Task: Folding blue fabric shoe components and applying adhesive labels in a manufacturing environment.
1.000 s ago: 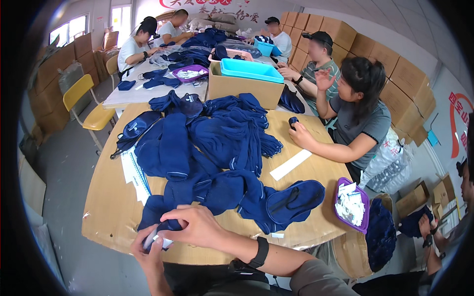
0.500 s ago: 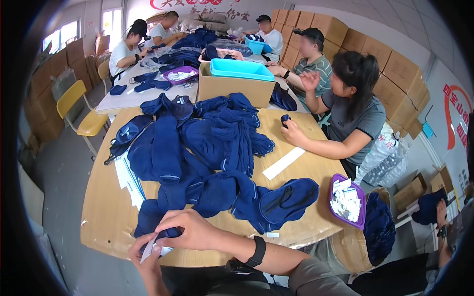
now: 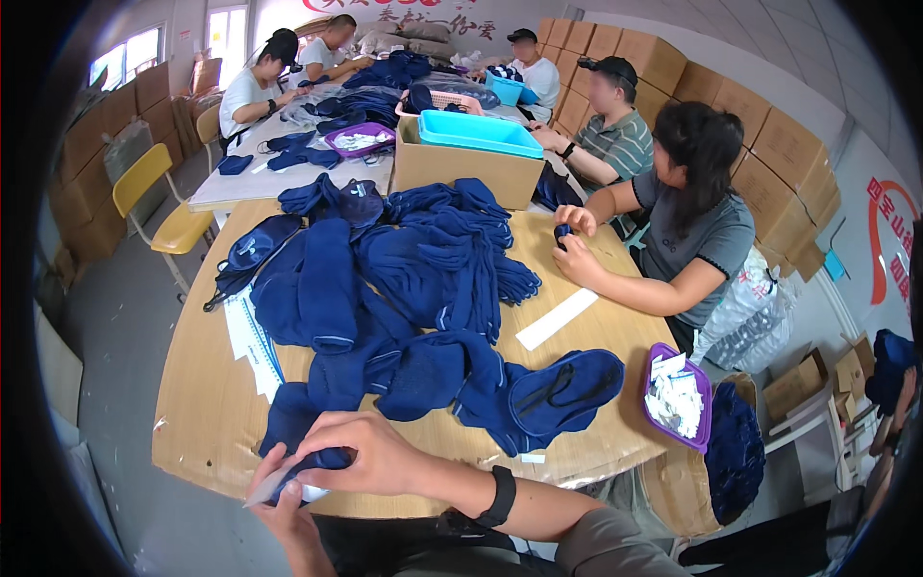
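At the table's near edge, my left hand (image 3: pixel 281 500) pinches a white paper slip (image 3: pixel 263 489) against a small rolled navy cloth piece (image 3: pixel 329 459). My right hand (image 3: pixel 370 450) is closed over the top of the same roll, thumb and fingers curled round it. A white patch shows under the roll. Just beyond my hands lies a heap of navy cloth pieces (image 3: pixel 423 279), some with pale edging. To its right, a flat navy cloth piece with a black cord (image 3: pixel 565 392) lies on the table.
A purple basket of white slips (image 3: pixel 677 399) stands at the right table edge, above a carton of navy cloth (image 3: pixel 735 457). Printed sheets (image 3: pixel 252 337) lie left of the heap, a white strip (image 3: pixel 558 319) right. Across, a co-worker's hands (image 3: pixel 575 240) hold something dark. A cardboard box (image 3: pixel 466 178) stands beyond.
The white slip in my left hand has tilted flatter and sticks out further left. More of the navy roll shows between my hands. The co-worker has brought both hands to the dark thing.
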Demonstrator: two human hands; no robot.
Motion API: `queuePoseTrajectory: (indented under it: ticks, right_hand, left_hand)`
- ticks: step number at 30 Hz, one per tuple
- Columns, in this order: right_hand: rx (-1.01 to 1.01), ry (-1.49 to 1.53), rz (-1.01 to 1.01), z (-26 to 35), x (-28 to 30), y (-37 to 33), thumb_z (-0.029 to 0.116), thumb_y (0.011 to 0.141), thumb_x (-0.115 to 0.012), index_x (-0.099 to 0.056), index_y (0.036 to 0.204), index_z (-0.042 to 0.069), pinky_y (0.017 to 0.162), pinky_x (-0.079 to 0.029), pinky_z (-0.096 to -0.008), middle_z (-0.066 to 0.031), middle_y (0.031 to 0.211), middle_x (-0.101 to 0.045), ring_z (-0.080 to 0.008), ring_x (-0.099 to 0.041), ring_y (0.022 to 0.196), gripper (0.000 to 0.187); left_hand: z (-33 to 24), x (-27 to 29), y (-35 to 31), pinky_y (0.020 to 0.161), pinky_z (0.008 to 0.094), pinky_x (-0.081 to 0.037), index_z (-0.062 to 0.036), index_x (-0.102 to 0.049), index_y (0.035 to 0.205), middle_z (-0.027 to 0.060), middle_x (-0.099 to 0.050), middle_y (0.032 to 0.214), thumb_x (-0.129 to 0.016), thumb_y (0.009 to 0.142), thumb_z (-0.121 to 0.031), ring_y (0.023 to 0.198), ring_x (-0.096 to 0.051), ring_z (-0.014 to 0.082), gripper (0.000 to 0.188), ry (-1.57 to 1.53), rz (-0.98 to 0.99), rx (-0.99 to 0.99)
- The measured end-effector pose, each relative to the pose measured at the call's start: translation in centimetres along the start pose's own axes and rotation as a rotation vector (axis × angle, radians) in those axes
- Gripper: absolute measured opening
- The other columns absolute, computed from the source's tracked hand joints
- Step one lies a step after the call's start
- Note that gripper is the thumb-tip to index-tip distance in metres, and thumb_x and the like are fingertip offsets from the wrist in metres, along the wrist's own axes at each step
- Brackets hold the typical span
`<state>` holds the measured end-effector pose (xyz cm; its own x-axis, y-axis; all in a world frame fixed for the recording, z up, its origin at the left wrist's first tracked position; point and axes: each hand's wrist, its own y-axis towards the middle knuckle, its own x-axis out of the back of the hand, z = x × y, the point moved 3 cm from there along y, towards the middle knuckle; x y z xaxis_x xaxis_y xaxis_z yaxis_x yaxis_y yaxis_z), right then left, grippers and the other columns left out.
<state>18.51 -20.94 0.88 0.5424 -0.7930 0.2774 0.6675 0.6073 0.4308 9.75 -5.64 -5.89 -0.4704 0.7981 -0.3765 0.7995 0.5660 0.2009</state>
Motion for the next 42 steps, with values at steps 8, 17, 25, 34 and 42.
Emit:
queuePoseTrajectory:
  ticks: [8,17,25,34,42]
  right_hand:
    - [0.018,0.041,-0.037,-0.4,-0.5,-0.3,0.016,0.077,-0.078,-0.071,0.095,0.001,0.073,-0.051,-0.0339,-0.0114,0.091,-0.067,-0.0271,-0.067,0.084,0.024]
    - [0.058,-0.002,-0.024,-0.3,-0.7,-0.6,0.006,0.077,-0.078,-0.071,0.101,0.000,0.074,-0.053,-0.0307,-0.0124,0.097,-0.068,-0.0246,-0.068,0.086,0.026]
    - [0.041,0.026,-0.031,-0.1,-1.0,-0.5,0.010,0.078,-0.076,-0.071,0.098,0.002,0.077,-0.053,-0.0327,-0.0107,0.094,-0.068,-0.0267,-0.068,0.087,0.022]
    - [0.073,-0.101,0.022,0.6,-1.1,-0.6,0.008,0.077,-0.079,-0.066,0.116,0.004,0.080,-0.053,-0.0325,-0.0117,0.105,-0.065,-0.0267,-0.067,0.095,0.041]
    - [0.059,-0.194,0.042,1.6,-1.1,-0.9,0.022,0.081,-0.076,-0.067,0.100,0.006,0.071,-0.053,-0.0342,-0.0060,0.095,-0.066,-0.0272,-0.066,0.083,0.026]
  left_hand:
    - [0.4,0.2,0.2,0.086,0.0323,-0.051,0.0041,-0.064,0.099,0.0168,-0.067,0.097,-0.069,0.081,-0.018,0.091,-0.066,0.0240,0.029,0.013,0.043,-0.061]
    - [0.3,-0.1,0.2,0.082,0.0303,-0.053,0.0025,-0.066,0.093,0.0175,-0.069,0.090,-0.070,0.082,-0.009,0.085,-0.068,0.0232,0.016,-0.019,0.023,-0.140]
    - [0.4,0.3,0.2,0.090,0.0340,-0.052,0.0040,-0.056,0.107,0.0180,-0.063,0.101,-0.055,0.096,-0.016,0.095,-0.064,0.0239,0.023,0.066,0.222,-0.236]
    - [-0.5,-0.9,-0.1,0.078,0.0293,-0.053,0.0045,-0.068,0.091,0.0181,-0.070,0.090,-0.072,0.080,-0.005,0.083,-0.068,0.0223,0.015,0.048,0.012,-0.243]
    - [-0.2,-0.2,-0.5,0.073,0.0296,-0.053,0.0055,-0.068,0.084,0.0203,-0.070,0.086,-0.066,0.076,0.000,0.079,-0.069,0.0237,0.010,0.062,0.050,-0.274]
